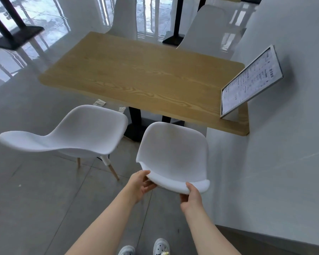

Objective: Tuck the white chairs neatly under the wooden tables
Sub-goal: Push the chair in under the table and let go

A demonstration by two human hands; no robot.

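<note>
Gripping the chair [171, 153] by its backrest with both hands, left hand [139, 184] and right hand [191, 197], seat pointing straight ahead at the bench [136, 76], so it's basically just a forward push.

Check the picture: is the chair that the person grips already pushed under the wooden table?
No: the gripped chair stands short of the wooden table, its whole seat in view, with the left hand and right hand on its backrest.
</note>
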